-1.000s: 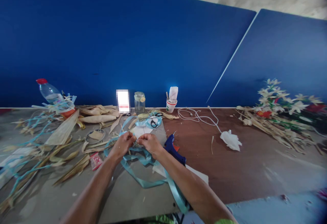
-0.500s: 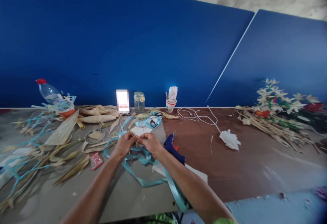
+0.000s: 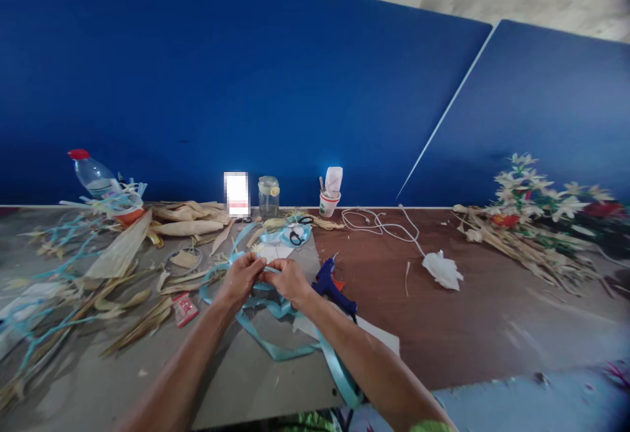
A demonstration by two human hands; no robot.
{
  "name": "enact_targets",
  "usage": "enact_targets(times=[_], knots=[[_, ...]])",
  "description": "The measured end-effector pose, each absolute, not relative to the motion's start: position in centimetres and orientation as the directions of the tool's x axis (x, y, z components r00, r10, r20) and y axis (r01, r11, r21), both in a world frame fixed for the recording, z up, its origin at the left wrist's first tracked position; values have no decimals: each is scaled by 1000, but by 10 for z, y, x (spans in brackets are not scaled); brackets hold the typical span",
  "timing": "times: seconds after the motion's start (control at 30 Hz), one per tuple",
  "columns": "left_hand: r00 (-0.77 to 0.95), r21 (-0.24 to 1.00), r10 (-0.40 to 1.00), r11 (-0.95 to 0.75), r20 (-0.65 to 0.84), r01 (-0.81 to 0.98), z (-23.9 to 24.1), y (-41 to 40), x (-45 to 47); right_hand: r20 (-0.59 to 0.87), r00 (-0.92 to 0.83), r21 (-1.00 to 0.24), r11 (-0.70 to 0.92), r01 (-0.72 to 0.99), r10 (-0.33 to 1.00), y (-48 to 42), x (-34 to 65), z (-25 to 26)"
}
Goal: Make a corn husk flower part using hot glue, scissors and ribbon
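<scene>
My left hand point(image 3: 241, 279) and my right hand point(image 3: 289, 280) meet over the middle of the table, fingertips pinched together on a light blue ribbon point(image 3: 275, 346). The ribbon loops under my hands, runs toward me and hangs off the table's near edge. A small pale piece sits between my fingertips; I cannot make it out. A blue glue gun point(image 3: 333, 283) lies just right of my right hand.
Dried husks and blue strips point(image 3: 118, 258) litter the left side, with a red-capped bottle point(image 3: 93, 176). At the back stand a glass jar point(image 3: 268, 196), a cup point(image 3: 329, 203) and scissors point(image 3: 297, 236). A white cord point(image 3: 378, 224), a white flower point(image 3: 443, 270) and a flower pile point(image 3: 541, 215) lie to the right.
My hands have stayed together on the ribbon, with the fingertips shifting slightly closer and a little right. The view has barely moved.
</scene>
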State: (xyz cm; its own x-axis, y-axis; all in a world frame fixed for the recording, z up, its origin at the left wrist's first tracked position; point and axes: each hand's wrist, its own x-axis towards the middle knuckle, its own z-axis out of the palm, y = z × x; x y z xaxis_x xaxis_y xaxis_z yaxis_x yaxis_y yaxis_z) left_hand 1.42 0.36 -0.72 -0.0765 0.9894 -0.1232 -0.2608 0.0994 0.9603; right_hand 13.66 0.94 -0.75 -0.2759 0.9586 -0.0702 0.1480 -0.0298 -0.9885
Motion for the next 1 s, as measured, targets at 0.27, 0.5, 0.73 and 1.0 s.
enact_targets(times=[0.27, 0.5, 0.73, 1.0], knots=[[-46, 918, 990, 107, -134, -382, -12, 1, 15, 124, -269, -948, 194, 252, 955, 4, 135, -2], [152, 834, 981, 182, -119, -521, 0, -7, 16, 148, -260, -946, 213, 243, 954, 6, 142, -2], [198, 817, 976, 190, -95, -545, 5, -8, 14, 126, -263, -978, 164, 129, 957, 12, 145, -4], [40, 995, 997, -61, 65, -84, -8, -1, 9, 151, -247, -969, 193, 156, 957, 15, 145, -5]])
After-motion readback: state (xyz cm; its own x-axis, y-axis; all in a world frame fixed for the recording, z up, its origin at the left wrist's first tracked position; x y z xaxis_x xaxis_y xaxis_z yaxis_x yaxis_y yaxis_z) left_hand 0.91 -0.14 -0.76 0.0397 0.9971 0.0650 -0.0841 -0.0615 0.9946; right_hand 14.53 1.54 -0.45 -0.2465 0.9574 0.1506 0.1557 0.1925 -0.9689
